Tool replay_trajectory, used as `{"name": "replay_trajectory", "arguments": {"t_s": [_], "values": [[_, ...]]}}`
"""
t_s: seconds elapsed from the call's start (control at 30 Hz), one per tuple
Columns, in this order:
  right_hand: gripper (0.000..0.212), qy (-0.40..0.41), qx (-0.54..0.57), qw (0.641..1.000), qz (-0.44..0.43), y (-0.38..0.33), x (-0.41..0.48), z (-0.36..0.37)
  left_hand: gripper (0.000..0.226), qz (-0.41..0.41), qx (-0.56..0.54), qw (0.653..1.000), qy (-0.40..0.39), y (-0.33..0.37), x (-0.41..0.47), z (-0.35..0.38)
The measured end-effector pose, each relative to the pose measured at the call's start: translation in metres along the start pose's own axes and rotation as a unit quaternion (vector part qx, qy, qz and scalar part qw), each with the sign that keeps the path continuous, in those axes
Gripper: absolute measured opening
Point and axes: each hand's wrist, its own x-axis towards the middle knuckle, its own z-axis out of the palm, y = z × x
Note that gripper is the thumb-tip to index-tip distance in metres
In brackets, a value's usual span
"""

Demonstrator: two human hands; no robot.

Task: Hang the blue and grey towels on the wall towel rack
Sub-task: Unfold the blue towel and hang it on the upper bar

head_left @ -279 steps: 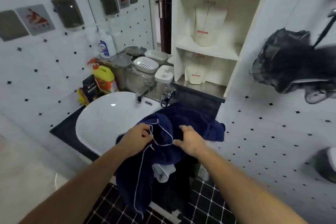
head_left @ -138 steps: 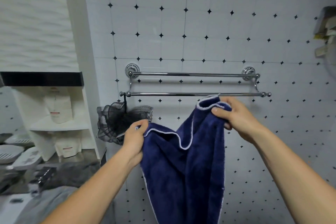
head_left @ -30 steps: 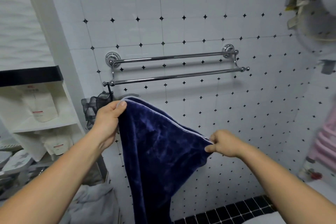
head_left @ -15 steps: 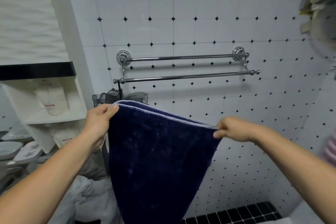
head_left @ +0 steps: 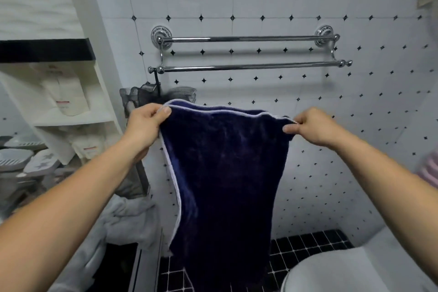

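Blue towel [head_left: 225,173] held spread by its top corners, L hand [head_left: 144,125] pinching the left corner, R hand [head_left: 310,125] pinching the right, fingers clamped on the white-piped hem; it hangs free below & in front of the wall towel rack [head_left: 251,53], touching neither chrome bar. Grey towel [head_left: 123,223] lies crumpled at lower left, at the counter's edge. Black mesh pouf [head_left: 151,96] hangs from the rack's left end

Both bars of the towel rack [head_left: 251,67] are bare — open wall above and at 3 o'clock. Only snag is the black mesh pouf [head_left: 151,96] hanging at its 7 o'clock end.
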Motion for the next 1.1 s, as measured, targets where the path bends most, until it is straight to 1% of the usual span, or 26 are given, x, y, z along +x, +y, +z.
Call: {"name": "replay_trajectory", "arguments": {"t_s": [0.03,0.07,0.1,0.13,0.17,0.2,0.23,0.27,0.3,0.33,0.37,0.4,0.43,0.47,0.5,0.57,0.6,0.63,0.67,0.73,0.77,0.8,0.9,0.93,1.03,1.1], "values": [[0.045,-0.126,0.027,0.990,-0.054,-0.004,-0.006,0.004,0.019,-0.004,-0.006,1.000,0.005,-0.001,0.000,0.003],[0.049,-0.245,0.053,0.963,-0.097,-0.007,-0.013,0.008,0.021,-0.012,-0.014,1.000,0.012,-0.002,0.001,0.003],[0.051,-0.316,0.065,0.939,-0.116,-0.006,-0.020,0.009,0.021,-0.023,-0.023,0.999,0.018,-0.004,0.002,-0.001],[0.050,-0.314,0.072,0.940,-0.113,-0.003,-0.023,0.006,0.022,-0.036,-0.027,0.999,0.022,-0.006,0.002,-0.005],[0.049,-0.244,0.072,0.963,-0.086,-0.001,-0.020,0.002,0.022,-0.045,-0.027,0.998,0.023,-0.009,0.002,-0.008],[0.049,-0.124,0.040,0.991,-0.038,0.002,-0.013,-0.004,0.021,-0.048,-0.023,0.998,0.020,-0.012,0.002,-0.010],[0.048,0.001,-0.017,1.000,0.011,0.005,-0.006,-0.008,0.020,-0.047,-0.014,0.999,0.010,-0.014,0.000,-0.009],[0.045,0.083,-0.064,0.993,0.052,0.006,-0.002,-0.010,0.020,-0.043,-0.004,0.999,-0.007,-0.015,-0.002,-0.005],[0.043,0.096,-0.064,0.992,0.058,0.004,-0.003,-0.009,0.020,-0.039,0.003,0.999,-0.021,-0.015,-0.005,-0.001],[0.044,0.023,-0.033,0.999,0.027,0.001,-0.007,-0.009,0.020,-0.036,0.008,0.999,-0.026,-0.016,-0.006,0.003],[0.050,-0.115,0.008,0.993,-0.026,0.000,-0.013,-0.007,0.021,-0.037,0.012,0.999,-0.024,-0.018,-0.006,0.005],[0.057,-0.243,0.045,0.967,-0.065,0.000,-0.021,-0.005,0.022,-0.042,0.015,0.999,-0.016,-0.020,-0.006,0.005],[0.060,-0.321,0.055,0.942,-0.084,-0.001,-0.029,-0.004,0.022,-0.051,0.015,0.999,-0.004,-0.023,-0.005,0.002],[0.061,-0.333,0.056,0.937,-0.096,-0.001,-0.035,-0.003,0.022,-0.059,0.013,0.998,0.009,-0.025,-0.004,-0.001],[0.061,-0.287,0.059,0.952,-0.087,-0.001,-0.036,-0.003,0.022,-0.064,0.014,0.998,0.017,-0.027,-0.004,-0.005],[0.058,-0.070,-0.035,0.997,-0.021,0.001,-0.025,-0.008,0.023,-0.061,0.026,0.998,0.017,-0.030,-0.005,-0.007],[0.057,0.003,-0.103,0.994,0.020,0.002,-0.020,-0.009,0.023,-0.057,0.032,0.998,0.009,-0.030,-0.008,-0.005],[0.058,0.017,-0.122,0.992,0.033,0.002,-0.018,-0.008,0.023,-0.054,0.038,0.998,0.002,-0.030,-0.010,-0.003],[0.058,-0.036,-0.101,0.994,0.003,0.000,-0.020,-0.007,0.023,-0.054,0.041,0.998,0.002,-0.030,-0.011,0.000],[0.060,-0.226,-0.011,0.971,-0.077,-0.002,-0.026,-0.002,0.025,-0.061,0.038,0.997,0.019,-0.030,-0.013,0.000],[0.057,-0.263,0.020,0.960,-0.090,-0.002,-0.029,-0.001,0.026,-0.069,0.031,0.997,0.029,-0.029,-0.014,-0.001],[0.055,-0.244,0.023,0.965,-0.096,0.000,-0.031,-0.001,0.028,-0.078,0.023,0.996,0.039,-0.029,-0.014,-0.003],[0.060,-0.023,-0.092,0.995,-0.014,0.013,-0.015,-0.004,0.028,-0.087,0.022,0.996,0.028,-0.033,-0.019,-0.008],[0.060,0.004,-0.099,0.995,0.004,0.019,-0.011,-0.002,0.028,-0.084,0.035,0.996,0.013,-0.034,-0.021,-0.006],[0.053,-0.069,0.009,0.997,-0.039,0.019,-0.009,0.010,0.024,-0.109,0.037,0.993,0.009,-0.035,-0.020,-0.006],[0.052,-0.043,0.014,0.997,-0.055,0.024,-0.005,0.010,0.019,-0.136,-0.002,0.991,0.021,-0.036,-0.018,-0.010]]}}
